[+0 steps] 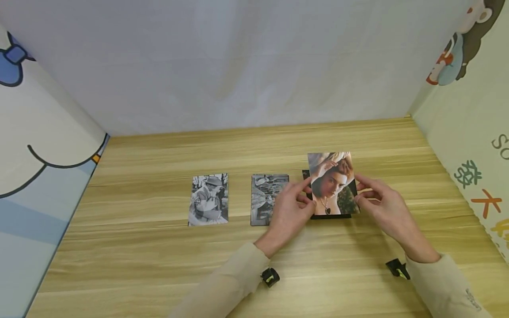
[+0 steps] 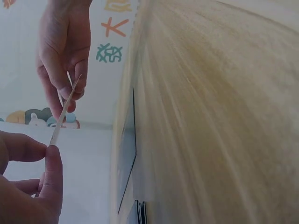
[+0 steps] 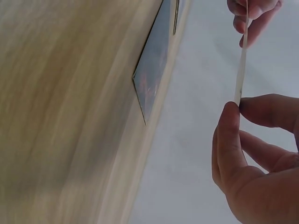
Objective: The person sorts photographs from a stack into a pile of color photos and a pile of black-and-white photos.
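A colour photo card (image 1: pixel 331 185) of a person with a dark pendant is raised above the table, pinched at its left edge by my left hand (image 1: pixel 290 210) and at its right edge by my right hand (image 1: pixel 387 207). Both wrist views show the card (image 2: pixel 60 116) nearly edge-on. Beneath it lies a dark card (image 1: pixel 332 217), mostly hidden in the head view; its glossy face (image 3: pixel 155 65) shows in the right wrist view. A stack of black-and-white photo cards (image 1: pixel 264 194) lies left of it, partly behind my left hand.
Another black-and-white photo card (image 1: pixel 209 199) lies further left on the wooden table (image 1: pixel 131 247). A pale curtain (image 1: pixel 179 66) closes off the back, with cartoon-printed panels (image 1: pixel 36 176) at both sides. Small black devices (image 1: pixel 270 277) sit by the sleeve cuffs.
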{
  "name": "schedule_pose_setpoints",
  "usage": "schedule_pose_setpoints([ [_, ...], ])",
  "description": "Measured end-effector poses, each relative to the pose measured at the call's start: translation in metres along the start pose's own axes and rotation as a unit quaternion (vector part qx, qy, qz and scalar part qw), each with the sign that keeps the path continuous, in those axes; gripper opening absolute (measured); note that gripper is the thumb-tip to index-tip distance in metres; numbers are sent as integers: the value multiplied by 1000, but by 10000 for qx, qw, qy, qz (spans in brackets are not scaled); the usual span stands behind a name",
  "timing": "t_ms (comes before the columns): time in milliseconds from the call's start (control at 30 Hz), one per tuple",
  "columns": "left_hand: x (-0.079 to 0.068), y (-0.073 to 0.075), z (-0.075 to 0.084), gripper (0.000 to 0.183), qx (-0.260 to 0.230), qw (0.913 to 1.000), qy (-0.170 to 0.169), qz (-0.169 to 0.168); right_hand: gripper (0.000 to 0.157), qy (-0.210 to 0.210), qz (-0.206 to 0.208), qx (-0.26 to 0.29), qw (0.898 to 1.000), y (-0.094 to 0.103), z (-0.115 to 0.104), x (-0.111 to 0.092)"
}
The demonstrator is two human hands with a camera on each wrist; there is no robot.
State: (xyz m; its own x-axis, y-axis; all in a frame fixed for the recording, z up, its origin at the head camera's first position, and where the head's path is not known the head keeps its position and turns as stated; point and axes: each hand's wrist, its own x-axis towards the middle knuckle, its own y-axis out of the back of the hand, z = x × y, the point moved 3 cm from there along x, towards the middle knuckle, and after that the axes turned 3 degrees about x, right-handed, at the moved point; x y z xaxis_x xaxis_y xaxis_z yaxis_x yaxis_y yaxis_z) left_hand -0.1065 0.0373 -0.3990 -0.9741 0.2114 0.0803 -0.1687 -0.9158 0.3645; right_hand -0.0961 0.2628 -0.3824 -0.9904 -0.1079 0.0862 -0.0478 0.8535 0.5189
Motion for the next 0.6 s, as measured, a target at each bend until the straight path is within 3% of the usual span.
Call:
schedule_pose_setpoints([
  [233, 0, -3, -3, 65, 134, 9997, 127, -177, 56, -117, -149, -397, 9990, 0, 3, 0],
  [600, 2, -5, -9, 66, 226, 9983, 446, -285, 57, -378, -426, -437, 9974, -1, 11, 3],
])
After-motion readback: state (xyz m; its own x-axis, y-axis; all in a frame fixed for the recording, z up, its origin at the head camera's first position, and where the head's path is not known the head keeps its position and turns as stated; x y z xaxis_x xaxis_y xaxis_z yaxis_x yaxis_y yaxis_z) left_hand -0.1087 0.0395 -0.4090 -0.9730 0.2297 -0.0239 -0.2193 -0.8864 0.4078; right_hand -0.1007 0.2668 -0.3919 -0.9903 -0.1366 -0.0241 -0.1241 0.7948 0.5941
